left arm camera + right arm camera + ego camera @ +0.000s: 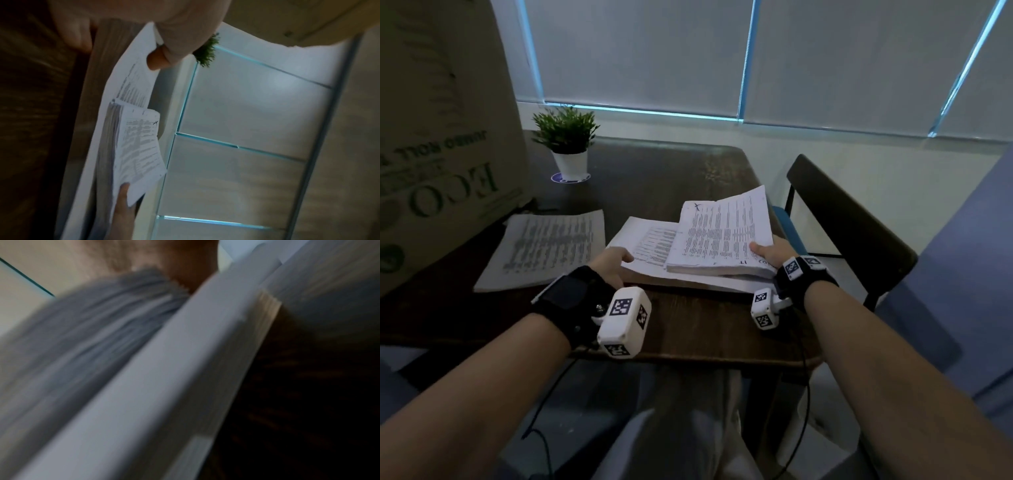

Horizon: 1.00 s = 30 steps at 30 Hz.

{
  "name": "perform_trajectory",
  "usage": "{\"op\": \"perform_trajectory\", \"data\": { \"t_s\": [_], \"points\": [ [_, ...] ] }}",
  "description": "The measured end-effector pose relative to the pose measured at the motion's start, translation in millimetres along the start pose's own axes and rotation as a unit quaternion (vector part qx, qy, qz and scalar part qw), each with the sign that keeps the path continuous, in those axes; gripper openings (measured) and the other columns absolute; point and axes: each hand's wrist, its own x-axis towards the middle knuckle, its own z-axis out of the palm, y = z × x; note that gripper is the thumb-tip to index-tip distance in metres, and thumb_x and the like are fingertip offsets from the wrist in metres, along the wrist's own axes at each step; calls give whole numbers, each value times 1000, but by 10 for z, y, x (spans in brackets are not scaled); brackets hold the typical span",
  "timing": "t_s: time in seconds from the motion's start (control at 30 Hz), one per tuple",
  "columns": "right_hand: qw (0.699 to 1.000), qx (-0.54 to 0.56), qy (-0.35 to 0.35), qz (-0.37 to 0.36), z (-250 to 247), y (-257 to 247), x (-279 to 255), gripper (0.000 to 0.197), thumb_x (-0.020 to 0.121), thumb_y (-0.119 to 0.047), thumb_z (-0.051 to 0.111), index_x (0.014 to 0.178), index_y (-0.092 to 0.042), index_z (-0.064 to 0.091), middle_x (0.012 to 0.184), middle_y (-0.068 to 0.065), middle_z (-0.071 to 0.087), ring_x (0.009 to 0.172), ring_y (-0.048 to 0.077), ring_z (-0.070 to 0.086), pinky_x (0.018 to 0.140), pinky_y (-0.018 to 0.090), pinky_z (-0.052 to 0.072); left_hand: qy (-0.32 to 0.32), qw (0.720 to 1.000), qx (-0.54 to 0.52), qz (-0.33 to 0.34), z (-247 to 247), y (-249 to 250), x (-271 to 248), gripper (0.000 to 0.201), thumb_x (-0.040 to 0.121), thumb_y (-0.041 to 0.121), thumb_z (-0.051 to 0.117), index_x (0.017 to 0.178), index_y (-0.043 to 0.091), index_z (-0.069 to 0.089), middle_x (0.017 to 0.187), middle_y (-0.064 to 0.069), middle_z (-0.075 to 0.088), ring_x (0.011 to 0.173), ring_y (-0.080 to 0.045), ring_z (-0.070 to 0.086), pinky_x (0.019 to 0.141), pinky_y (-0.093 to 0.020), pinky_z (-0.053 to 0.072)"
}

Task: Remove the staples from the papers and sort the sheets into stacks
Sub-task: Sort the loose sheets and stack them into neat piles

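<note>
On the dark wooden table (688,329) lies a lower stack of white sheets (650,240). My left hand (616,260) pinches its near-left edge, thumb (156,60) on the top sheet (131,81), fingers (78,35) at the stack's side. My right hand (770,255) grips a thick printed bundle (722,236) by its near-right corner, thumb on top. The bundle is tilted up off the lower stack, with a small black mark at its far-left corner (155,123). In the blurred right wrist view the bundle's fanned page edges (98,331) fill the frame. No staple can be made out.
A separate printed sheet pile (541,250) lies at the table's left. Behind it stands a big cardboard box (441,154). A small potted plant (566,144) sits at the back. A dark chair (849,222) stands at the right, close to the table edge.
</note>
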Motion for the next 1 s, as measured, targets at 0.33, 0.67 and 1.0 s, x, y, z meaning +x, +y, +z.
{"op": "perform_trajectory", "data": {
  "t_s": [0.33, 0.67, 1.0],
  "points": [
    [1000, 14, 6, -3, 4, 33, -12, 45, 98, -25, 59, 138, -6, 51, 139, 11, 57, 123, 28, 56, 89, 27, 38, 5, 994, 107, 39, 305, 75, 89, 38, 96, 12, 45, 129, -7, 39, 101, -23, 60, 92, -32, 59, 82, -37, 45],
    [1000, 6, 3, -2, -7, 46, -4, 46, 99, -28, 57, 139, -6, 51, 141, 11, 55, 126, 26, 54, 86, 23, 36, 16, 999, -27, 40, 690, -85, 233, 27, 101, 15, 36, 122, 0, 45, 103, -24, 56, 102, -29, 54, 83, -33, 42],
    [1000, 20, 16, 9, 8, 31, -43, 44, 99, -27, 56, 137, -6, 52, 139, 10, 57, 123, 26, 56, 84, 24, 38, 112, 885, 432, 133, 614, -129, 872, 36, 85, 28, 63, 116, 11, 60, 122, -10, 60, 114, -29, 55, 89, -33, 45]
  ]
}}
